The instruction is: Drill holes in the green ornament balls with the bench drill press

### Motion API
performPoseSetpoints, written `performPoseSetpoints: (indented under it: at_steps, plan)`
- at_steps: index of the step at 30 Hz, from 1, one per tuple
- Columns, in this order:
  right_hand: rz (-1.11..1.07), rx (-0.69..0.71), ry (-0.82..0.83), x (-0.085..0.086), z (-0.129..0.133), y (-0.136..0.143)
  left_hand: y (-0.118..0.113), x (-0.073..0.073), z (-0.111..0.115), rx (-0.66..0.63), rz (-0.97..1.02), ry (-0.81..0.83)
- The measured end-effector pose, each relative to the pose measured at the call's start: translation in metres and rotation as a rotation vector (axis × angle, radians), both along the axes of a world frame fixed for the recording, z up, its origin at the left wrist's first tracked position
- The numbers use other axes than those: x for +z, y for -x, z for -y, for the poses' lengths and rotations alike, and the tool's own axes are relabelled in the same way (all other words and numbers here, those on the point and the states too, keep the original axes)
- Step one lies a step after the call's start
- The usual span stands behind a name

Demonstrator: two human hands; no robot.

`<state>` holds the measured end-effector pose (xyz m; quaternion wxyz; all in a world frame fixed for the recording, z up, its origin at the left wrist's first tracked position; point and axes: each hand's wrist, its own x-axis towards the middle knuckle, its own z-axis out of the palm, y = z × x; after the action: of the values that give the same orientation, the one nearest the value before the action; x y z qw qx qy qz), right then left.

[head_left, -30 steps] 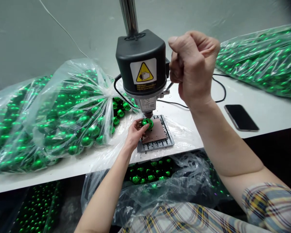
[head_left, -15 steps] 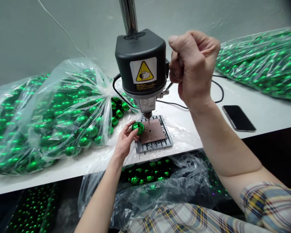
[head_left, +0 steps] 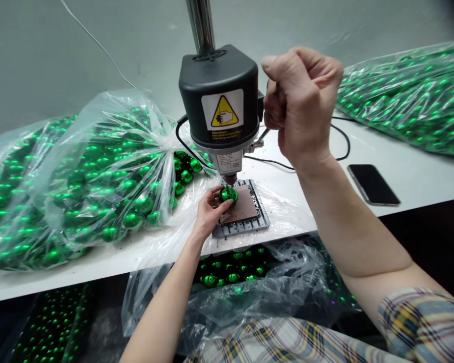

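Observation:
A shiny green ball (head_left: 228,195) is pinched between the thumb and fingers of my left hand (head_left: 209,210). It sits right under the chuck of a black drill press (head_left: 219,101), over a brownish square board (head_left: 244,205) on the grey base plate (head_left: 263,219). Whether the drill bit touches the ball cannot be made out. My right hand (head_left: 302,101) is closed in a fist at the machine's right side, wrapped around the drill press lever (head_left: 265,134); its grip end is hidden inside the fingers.
Clear plastic bags of green balls lie at left (head_left: 79,186) and right (head_left: 412,101) on the white table (head_left: 423,171). A phone (head_left: 373,185) rests at right. Below the table edge, an open plastic bag (head_left: 287,287) holds more balls. Dark shavings surround the base plate.
My left hand has moved right with the green ball, bringing it from beside the drill bit to underneath the chuck. My right hand stays in nearly the same place.

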<state>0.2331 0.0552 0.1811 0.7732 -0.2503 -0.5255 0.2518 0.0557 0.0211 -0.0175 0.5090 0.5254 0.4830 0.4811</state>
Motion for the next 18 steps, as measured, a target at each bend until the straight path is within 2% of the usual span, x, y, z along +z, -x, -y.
performPoseSetpoints:
  at_steps: [8, 13, 18]
  plan:
    - [-0.008, 0.022, -0.018, 0.0, -0.001, 0.0, -0.013, 0.006, 0.006, 0.0, -0.17, -0.081]
    - [0.008, -0.001, -0.045, -0.001, -0.001, 0.0, -0.015, -0.003, 0.01, 0.044, -0.243, -0.133]
    - [0.048, -0.025, -0.005, -0.001, 0.0, -0.001, -0.011, -0.012, 0.007, 0.077, -0.296, -0.21]
